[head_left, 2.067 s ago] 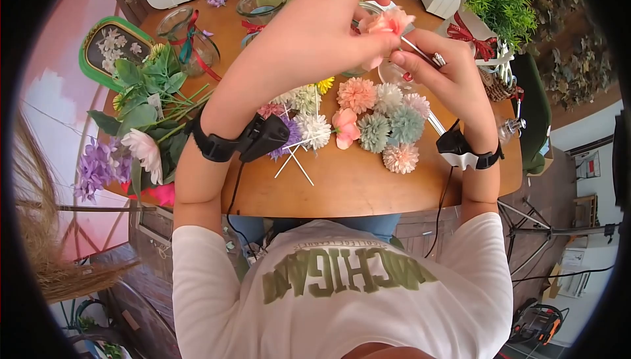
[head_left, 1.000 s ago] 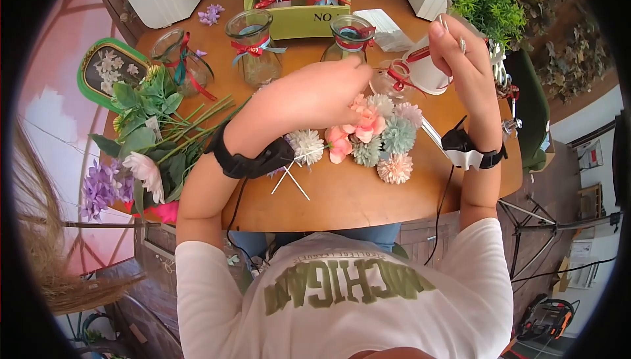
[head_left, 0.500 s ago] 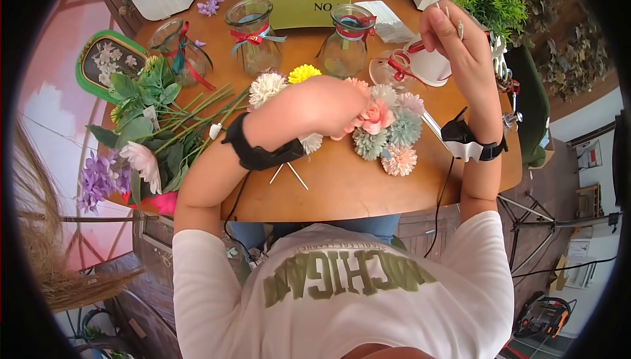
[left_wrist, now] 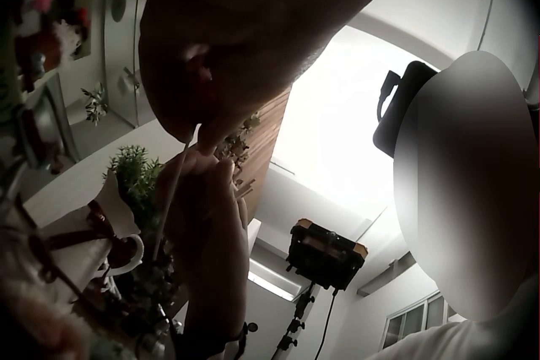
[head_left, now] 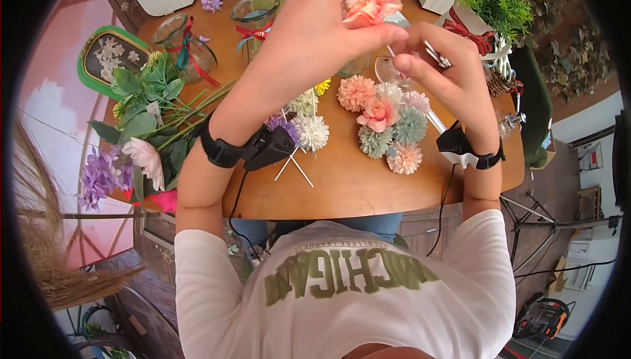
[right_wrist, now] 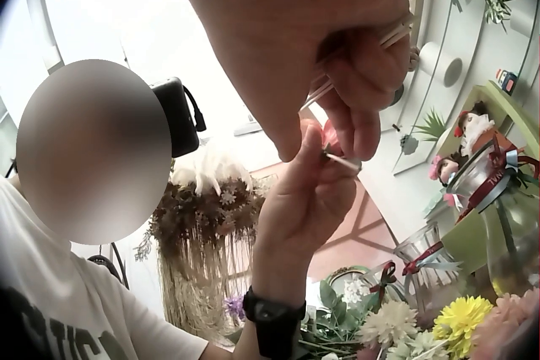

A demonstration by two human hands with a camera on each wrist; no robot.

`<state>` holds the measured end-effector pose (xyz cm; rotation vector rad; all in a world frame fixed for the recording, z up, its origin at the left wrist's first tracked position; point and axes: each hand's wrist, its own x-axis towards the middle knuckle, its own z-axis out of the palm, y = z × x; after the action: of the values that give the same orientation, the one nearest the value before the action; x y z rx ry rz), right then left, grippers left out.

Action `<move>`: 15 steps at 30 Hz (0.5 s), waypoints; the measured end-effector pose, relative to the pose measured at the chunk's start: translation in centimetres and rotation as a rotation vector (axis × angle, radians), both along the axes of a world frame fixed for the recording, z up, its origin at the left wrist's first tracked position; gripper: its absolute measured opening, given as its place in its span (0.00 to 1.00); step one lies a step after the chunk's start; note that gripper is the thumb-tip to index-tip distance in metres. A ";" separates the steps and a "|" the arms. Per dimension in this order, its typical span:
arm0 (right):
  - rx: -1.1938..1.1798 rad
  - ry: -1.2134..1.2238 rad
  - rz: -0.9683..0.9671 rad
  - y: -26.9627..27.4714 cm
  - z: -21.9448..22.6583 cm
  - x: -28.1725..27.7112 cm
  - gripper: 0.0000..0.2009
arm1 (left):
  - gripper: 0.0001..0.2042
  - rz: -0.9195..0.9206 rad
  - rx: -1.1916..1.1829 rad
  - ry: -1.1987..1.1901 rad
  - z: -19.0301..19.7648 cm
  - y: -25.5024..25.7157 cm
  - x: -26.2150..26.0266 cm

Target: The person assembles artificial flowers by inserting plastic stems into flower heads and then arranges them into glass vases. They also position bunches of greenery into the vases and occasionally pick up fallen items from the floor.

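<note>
In the head view my left hand (head_left: pixel 319 27) pinches a peach-pink artificial flower head (head_left: pixel 369 9) above the far part of the table. Facing it, my right hand (head_left: pixel 450 66) grips several thin white sticks (head_left: pixel 435 54) in its curled fingers. The tip of a white stick (head_left: pixel 390 50) shows between both hands' fingertips, just below the flower. The left wrist view shows a long white stick (left_wrist: pixel 171 191) running down from the meeting fingers. Below the hands lies a cluster of artificial flower heads, with a pink flower (head_left: pixel 380 114) on top and a grey-green one (head_left: pixel 410 125) beside it.
Glass jars with ribbons (head_left: pixel 253 20) stand behind my left arm. Green-stemmed flowers (head_left: pixel 154 93) lie at the left, near a green-framed picture (head_left: pixel 108 56). A white flower (head_left: pixel 311 132) and crossed white sticks (head_left: pixel 294 169) lie near the front. A potted plant (head_left: pixel 493 0) stands back right.
My left hand laid one pink flower on the cluster, picked up another pink one there and raised it to my right hand. The right hand lifted away with its sticks, then came back.
</note>
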<state>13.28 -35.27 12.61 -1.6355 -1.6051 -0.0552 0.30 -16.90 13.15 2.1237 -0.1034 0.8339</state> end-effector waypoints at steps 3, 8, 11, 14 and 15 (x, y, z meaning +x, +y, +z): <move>-0.015 -0.081 -0.035 0.1 -0.2 0.1 0.12 | 0.17 -0.092 -0.128 0.024 -0.6 -0.1 0.4; 0.022 -0.065 0.014 0.4 -0.6 0.2 0.11 | 0.13 -0.226 -0.421 0.191 -0.1 -1.4 0.2; -0.082 -0.058 0.001 -0.1 -0.2 0.9 0.10 | 0.10 -0.288 -0.556 0.036 -0.5 -2.0 0.1; -0.153 -0.056 -0.007 -0.8 0.5 1.5 0.08 | 0.10 -0.197 -0.669 -0.021 -0.3 -0.7 0.6; -0.163 -0.004 -0.011 -0.9 0.6 1.7 0.08 | 0.10 -0.200 -0.665 -0.019 -0.6 0.1 0.8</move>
<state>14.93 -36.21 13.16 -1.7692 -1.6396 0.0689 1.12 -16.82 12.55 1.4540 -0.0378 0.6525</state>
